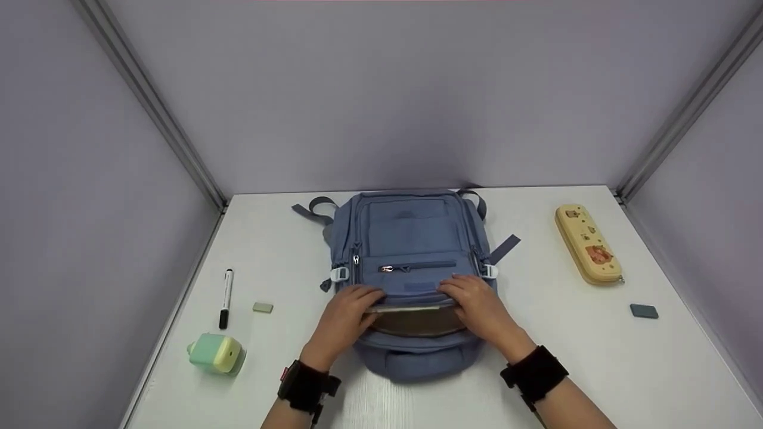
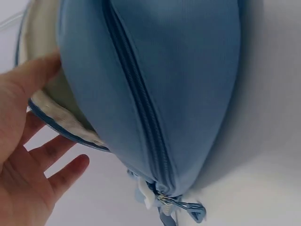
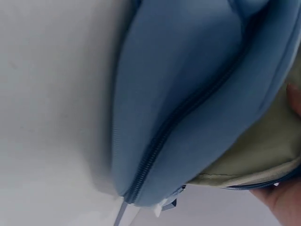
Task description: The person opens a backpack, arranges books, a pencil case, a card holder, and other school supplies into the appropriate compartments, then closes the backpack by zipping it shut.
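A blue backpack [image 1: 411,229] lies flat on the white table, its open compartment facing the person. My left hand [image 1: 344,314] grips the left part of the opening's upper edge. In the left wrist view the thumb of the left hand [image 2: 28,155] is inside the opening, and its fingers lie outside against the edge. On the right part of that edge, my right hand [image 1: 486,311] holds the fabric the same way. Only part of the right hand [image 3: 286,200] shows in the right wrist view. Beige lining [image 3: 263,141] is visible inside.
Left of the backpack are a marker [image 1: 227,298], a small pale green eraser [image 1: 263,307] and a green and yellow pencil sharpener [image 1: 216,354]. To the right lie a yellow pencil case [image 1: 587,243] and a dark eraser [image 1: 644,311]. Grey panels [image 1: 417,95] enclose the table.
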Demonstrator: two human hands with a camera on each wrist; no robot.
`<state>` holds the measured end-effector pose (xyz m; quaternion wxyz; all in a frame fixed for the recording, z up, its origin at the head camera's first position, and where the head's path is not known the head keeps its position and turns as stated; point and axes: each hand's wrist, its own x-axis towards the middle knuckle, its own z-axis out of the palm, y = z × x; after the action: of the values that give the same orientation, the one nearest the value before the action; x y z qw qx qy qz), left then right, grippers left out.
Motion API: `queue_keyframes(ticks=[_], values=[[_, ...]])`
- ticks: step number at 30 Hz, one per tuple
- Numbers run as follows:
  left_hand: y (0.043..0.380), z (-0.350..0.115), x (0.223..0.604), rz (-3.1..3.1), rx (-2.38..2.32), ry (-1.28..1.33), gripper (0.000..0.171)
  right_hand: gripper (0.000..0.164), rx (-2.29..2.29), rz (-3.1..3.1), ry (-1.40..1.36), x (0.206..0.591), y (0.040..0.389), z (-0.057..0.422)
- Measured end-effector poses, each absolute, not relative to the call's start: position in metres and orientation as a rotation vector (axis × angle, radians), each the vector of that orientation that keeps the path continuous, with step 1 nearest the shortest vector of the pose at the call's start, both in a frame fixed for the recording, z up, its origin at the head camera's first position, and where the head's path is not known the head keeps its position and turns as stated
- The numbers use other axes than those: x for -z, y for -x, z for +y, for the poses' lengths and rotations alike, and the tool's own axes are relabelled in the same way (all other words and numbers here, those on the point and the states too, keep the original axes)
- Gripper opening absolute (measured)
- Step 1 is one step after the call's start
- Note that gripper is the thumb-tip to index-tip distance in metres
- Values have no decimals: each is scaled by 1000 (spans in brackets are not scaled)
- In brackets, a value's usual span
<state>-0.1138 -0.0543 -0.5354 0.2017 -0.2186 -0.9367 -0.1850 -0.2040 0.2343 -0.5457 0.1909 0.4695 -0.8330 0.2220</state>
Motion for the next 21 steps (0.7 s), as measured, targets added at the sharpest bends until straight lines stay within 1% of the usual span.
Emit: queue_keyframes(ticks=[4,7,9,13,15,18,21], values=[[117,-55,533,-2547,490,570,26,48,-614,-2313,-1317,540,200,236],[120,-55,527,-2488,500,555,21,47,-615,-2296,-1309,538,199,238],[123,-54,521,-2460,510,548,18,53,-624,-2270,-1311,538,200,242],[130,-55,509,-2421,538,531,14,71,-639,-2201,-1303,542,207,251],[134,-56,504,-2409,545,512,13,77,-635,-2171,-1288,545,213,257],[140,-57,498,-2395,555,485,12,74,-633,-2146,-1249,550,220,264],[143,-57,496,-2402,576,459,14,63,-670,-2157,-1213,550,225,268]])
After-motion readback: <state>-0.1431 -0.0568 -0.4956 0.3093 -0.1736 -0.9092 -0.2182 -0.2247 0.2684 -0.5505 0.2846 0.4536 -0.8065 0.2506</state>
